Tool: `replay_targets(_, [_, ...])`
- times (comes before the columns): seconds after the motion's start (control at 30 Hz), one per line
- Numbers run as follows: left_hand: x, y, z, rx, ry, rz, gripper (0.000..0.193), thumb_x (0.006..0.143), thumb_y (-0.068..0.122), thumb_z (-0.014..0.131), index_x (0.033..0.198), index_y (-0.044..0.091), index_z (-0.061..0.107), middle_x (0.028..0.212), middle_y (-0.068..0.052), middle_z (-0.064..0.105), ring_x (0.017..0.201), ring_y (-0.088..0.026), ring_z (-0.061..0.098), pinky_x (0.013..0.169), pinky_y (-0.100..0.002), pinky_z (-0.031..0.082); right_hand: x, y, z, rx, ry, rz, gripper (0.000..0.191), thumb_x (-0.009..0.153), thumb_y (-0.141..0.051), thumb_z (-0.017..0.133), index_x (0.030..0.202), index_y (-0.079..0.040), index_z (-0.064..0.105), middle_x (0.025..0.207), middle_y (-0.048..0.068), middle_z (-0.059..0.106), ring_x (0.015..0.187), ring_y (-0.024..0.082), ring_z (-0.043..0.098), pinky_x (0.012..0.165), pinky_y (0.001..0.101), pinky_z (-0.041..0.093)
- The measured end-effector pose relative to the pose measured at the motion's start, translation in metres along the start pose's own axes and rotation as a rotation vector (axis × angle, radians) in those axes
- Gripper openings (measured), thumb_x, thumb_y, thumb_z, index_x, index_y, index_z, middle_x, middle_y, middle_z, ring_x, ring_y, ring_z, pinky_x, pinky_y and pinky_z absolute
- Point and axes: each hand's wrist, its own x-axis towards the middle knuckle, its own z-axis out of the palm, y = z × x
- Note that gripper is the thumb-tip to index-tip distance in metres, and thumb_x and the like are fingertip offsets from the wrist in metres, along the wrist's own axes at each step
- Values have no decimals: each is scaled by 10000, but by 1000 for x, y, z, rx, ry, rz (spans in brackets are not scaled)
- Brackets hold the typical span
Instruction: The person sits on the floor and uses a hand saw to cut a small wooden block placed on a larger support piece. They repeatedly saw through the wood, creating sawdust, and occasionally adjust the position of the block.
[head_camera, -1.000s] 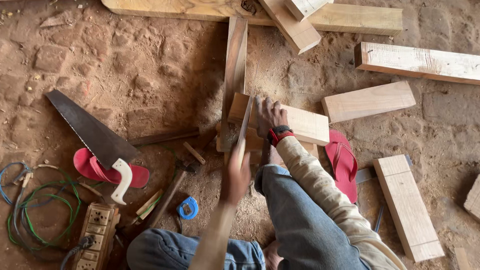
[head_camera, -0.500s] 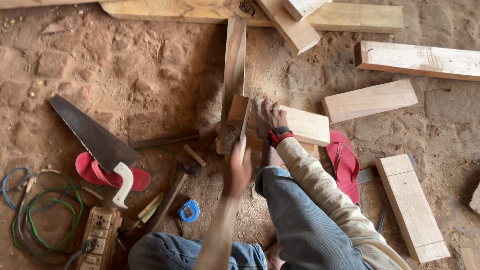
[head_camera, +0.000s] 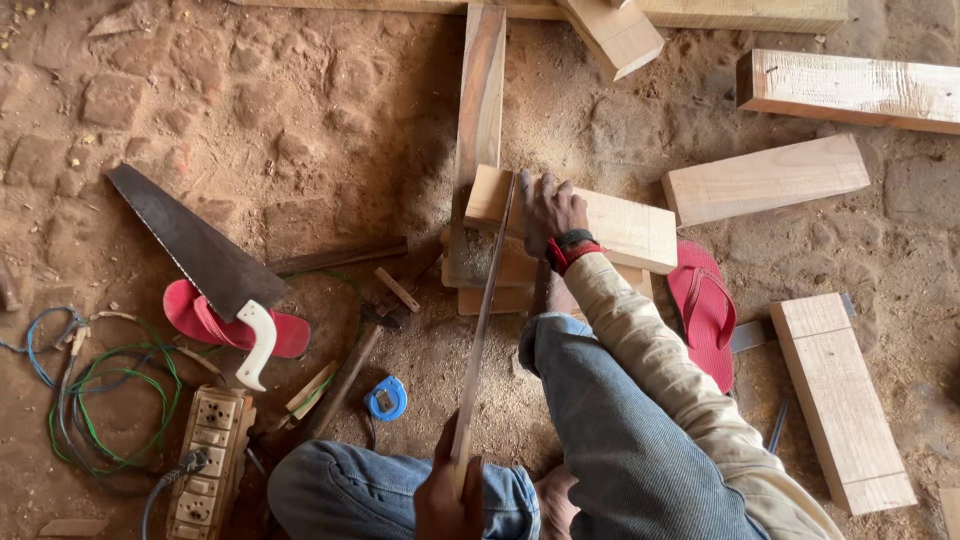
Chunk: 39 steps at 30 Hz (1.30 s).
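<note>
Mid-cut: left hand (head_camera: 448, 500) gripping thin long saw blade (head_camera: 487, 320), right hand (head_camera: 548, 212) spread flat on pale wooden block (head_camera: 625, 228); next stroke likely needs steady pressure.

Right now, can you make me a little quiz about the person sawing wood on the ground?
1. True or false: the right hand presses flat on the pale wooden block.
2. What does the left hand hold? A) a hammer B) the saw C) the blue tape measure
3. Fill in: the spare handsaw with the white handle lies across a red ____.

Key: 1 true; 2 B; 3 sandal.
</note>
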Motion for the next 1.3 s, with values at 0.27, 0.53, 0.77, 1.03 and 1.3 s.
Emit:
replay_targets(0.27, [243, 16, 94, 16, 80, 241, 202, 1052, 139, 584, 1137, -41, 617, 773, -178, 705, 618, -258, 705, 461, -332, 536, -5, -4, -9, -33, 83, 4, 1068, 650, -298, 770, 1565, -54, 278, 1430, 284, 449, 1234, 518, 512, 860, 574, 527])
replay_targets(0.53, [48, 17, 25, -2, -182, -453, 612, 1039, 198, 552, 1622, 96, 397, 890, -230, 733, 572, -252, 736, 573, -358, 607, 4, 10, 17, -72, 229, -73, 1031, 649, -315, 773, 1556, -91, 338, 1435, 267, 468, 1194, 499, 532, 843, 555, 519])
replay_targets(0.77, [36, -15, 25, -37, 5, 47, 316, 996, 148, 576, 1277, 8, 537, 990, -258, 716, 644, -294, 757, 505, -372, 584, 0, 3, 5, -52, 104, -28, 1044, 655, -267, 760, 1578, -88, 309, 1410, 264, 477, 1214, 514, 517, 837, 548, 526])
replay_targets(1.03, [249, 42, 87, 35, 20, 98, 271, 1046, 170, 579, 1218, -38, 590, 815, -193, 719, 651, -276, 730, 498, -354, 561, -4, 2, -4, 3, 139, -21, 1096, 647, -338, 788, 1579, -92, 266, 1456, 275, 440, 1184, 491, 511, 846, 561, 513])
replay_targets(1.3, [30, 8, 22, -36, -65, -163, 540, 996, 223, 486, 1493, 18, 433, 1022, -220, 760, 527, -266, 716, 527, -374, 614, 7, 13, 22, -71, 59, -35, 1034, 726, -257, 746, 1645, -99, 298, 1441, 255, 492, 1195, 453, 558, 829, 510, 556])
